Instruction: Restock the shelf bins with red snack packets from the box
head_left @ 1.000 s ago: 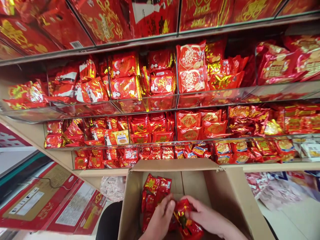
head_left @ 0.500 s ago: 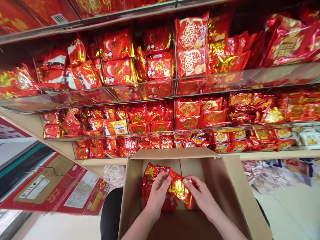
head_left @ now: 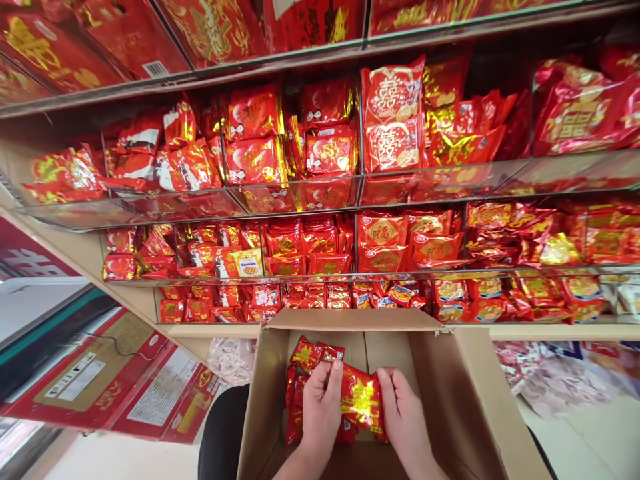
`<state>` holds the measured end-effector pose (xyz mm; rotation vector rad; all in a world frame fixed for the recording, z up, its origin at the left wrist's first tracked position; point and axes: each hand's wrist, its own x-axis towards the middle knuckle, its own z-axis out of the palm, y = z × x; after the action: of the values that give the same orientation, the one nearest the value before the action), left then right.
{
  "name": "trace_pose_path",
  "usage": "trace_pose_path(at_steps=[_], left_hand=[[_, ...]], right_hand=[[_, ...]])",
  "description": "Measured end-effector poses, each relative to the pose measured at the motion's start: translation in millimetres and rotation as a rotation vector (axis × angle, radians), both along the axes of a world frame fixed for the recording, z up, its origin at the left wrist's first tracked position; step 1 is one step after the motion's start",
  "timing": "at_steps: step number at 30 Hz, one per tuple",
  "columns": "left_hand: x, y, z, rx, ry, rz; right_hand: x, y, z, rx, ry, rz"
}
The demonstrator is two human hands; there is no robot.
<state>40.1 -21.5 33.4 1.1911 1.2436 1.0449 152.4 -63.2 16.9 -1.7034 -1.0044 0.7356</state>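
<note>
Between my hands, over the open cardboard box (head_left: 345, 320), is a shiny red and gold snack packet (head_left: 361, 400). My left hand (head_left: 323, 403) pinches its left end between thumb and fingers. The right end is gripped by my right hand (head_left: 401, 413), thumb on top. Gold characters on the packet catch the light. Below and behind my left hand, several more red packets (head_left: 306, 353) lie in the left part of the box, partly covered by that hand.
Ahead, a tiered shelf with clear dividers holds many red snack packets (head_left: 393, 143). A yellow cookies packet (head_left: 249, 264) sits among them. Red printed cartons (head_left: 155, 393) stand at the left. Plastic bags of pink and white items (head_left: 560, 380) lie on the floor to the right.
The packet has turned flatter and its printed face shows more squarely. My right hand has shifted lower along its right edge. The view has tilted, so the shelves appear lower.
</note>
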Motion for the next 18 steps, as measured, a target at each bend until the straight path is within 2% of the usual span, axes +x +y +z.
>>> trace_pose_path(at_steps=[5, 9, 14, 18], left_hand=[[-6, -5, -6.7, 0.036, 0.092, 0.010], [-3, -9, -5.2, -0.012, 0.034, 0.024], [1, -11, -8.4, -0.222, -0.187, 0.116], [-1, -20, -24.6, -0.404, -0.359, -0.008]], right_hand=[[3, -2, -4.0, -0.015, -0.031, 0.057], [4, -4, -5.0, -0.035, -0.054, 0.055], [9, -3, -11.7, -0.068, -0.045, 0.049], [12, -2, -21.1, -0.127, -0.009, -0.037]])
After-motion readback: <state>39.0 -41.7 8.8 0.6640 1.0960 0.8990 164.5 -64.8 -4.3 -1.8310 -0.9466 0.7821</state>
